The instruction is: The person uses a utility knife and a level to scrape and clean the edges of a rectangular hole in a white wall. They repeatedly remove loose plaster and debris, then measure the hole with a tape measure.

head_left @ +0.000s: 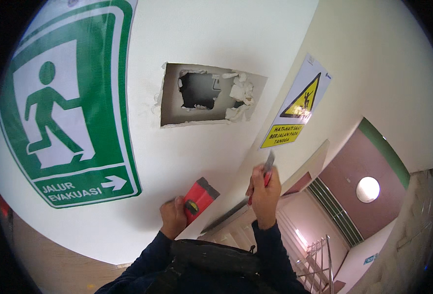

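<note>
Plainly, we count two hands and two tools, one in each. Our left hand (173, 218) grips a flat red tool (204, 196) with a dark end, the thumb against its side; we cannot tell how its other fingers sit. Our right hand (264, 196) has its fingers curled tightly round a red-handled bladed tool (269, 160), blade upward, the hand hiding part of the handle. Both tools stand below one rectangular recess (171, 105) in the white wall (197, 157); inside it we see one large ragged hole (197, 90) and crumbled white material (242, 90) on the right.

We count two large signs: a green one (96, 73) with a running figure, an arrow and two lines of white lettering, and a white-and-yellow one (295, 110) with a warning triangle above three dark lines. The red tool bears one yellow-and-dark oval mark. Beyond our right hand are a metal railing (329, 259) and one round bright light (368, 189); a dark bag (216, 257) fills the lower edge between our sleeves.
</note>
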The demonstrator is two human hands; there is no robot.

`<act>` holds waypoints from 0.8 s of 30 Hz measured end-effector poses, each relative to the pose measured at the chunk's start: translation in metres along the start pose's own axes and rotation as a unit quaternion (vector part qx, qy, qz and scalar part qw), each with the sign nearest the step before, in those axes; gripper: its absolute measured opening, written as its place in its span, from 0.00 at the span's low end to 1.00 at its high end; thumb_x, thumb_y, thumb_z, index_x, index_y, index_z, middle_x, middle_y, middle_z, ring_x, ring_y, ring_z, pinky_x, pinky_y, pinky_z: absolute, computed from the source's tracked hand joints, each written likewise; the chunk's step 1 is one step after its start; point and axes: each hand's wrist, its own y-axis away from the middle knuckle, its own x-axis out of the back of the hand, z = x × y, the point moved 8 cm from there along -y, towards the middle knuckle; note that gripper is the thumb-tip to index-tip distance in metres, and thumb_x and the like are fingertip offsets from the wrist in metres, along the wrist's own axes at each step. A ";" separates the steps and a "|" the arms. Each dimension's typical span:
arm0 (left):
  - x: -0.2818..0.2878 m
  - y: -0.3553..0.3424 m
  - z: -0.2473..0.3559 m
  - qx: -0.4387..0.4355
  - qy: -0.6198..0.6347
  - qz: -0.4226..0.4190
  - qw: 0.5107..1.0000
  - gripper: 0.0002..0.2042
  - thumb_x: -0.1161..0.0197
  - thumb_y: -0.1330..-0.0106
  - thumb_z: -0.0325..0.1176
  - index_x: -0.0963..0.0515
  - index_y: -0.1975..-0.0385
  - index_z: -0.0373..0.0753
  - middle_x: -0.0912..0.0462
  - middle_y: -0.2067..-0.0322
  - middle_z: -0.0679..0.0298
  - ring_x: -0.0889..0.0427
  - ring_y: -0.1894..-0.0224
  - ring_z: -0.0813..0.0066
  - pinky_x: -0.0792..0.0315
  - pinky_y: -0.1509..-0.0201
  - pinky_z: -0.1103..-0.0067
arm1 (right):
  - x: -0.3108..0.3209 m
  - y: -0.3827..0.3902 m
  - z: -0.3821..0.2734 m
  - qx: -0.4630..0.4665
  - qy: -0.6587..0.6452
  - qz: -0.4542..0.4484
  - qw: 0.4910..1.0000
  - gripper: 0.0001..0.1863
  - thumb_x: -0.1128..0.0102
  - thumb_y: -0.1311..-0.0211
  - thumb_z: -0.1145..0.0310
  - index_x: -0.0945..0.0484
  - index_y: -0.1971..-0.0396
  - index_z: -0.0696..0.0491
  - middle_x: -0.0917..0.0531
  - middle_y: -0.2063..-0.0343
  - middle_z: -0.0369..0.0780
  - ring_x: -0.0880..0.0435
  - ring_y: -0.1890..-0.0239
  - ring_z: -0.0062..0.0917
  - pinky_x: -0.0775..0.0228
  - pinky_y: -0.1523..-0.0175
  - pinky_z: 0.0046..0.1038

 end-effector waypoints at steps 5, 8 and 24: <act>-0.015 -0.013 0.051 -0.083 -0.059 -0.063 0.993 0.23 0.62 0.17 0.42 0.18 0.62 0.37 0.15 0.70 0.47 0.16 0.64 0.41 0.24 0.60 0.53 | -0.005 0.064 0.062 -0.125 -0.280 -0.067 0.950 0.14 0.33 0.33 0.74 0.25 0.51 0.56 0.24 0.80 0.33 0.25 0.83 0.17 0.30 0.78 0.23; -0.050 -0.017 0.100 -0.165 -0.065 -0.102 0.979 0.19 0.59 0.18 0.40 0.19 0.56 0.37 0.14 0.66 0.47 0.15 0.63 0.42 0.22 0.59 0.55 | -0.010 0.076 0.057 -0.097 -0.278 -0.080 0.952 0.24 0.25 0.43 0.76 0.27 0.48 0.55 0.22 0.78 0.34 0.24 0.85 0.19 0.31 0.81 0.25; 0.046 -0.181 0.260 -0.191 0.018 0.157 0.969 0.27 0.28 0.31 0.42 0.24 0.44 0.24 0.16 0.51 0.48 0.15 0.50 0.59 0.24 0.40 0.69 | 0.066 0.078 0.061 -0.041 -0.217 0.025 0.975 0.12 0.28 0.35 0.71 0.22 0.59 0.57 0.17 0.75 0.37 0.24 0.85 0.17 0.30 0.82 0.21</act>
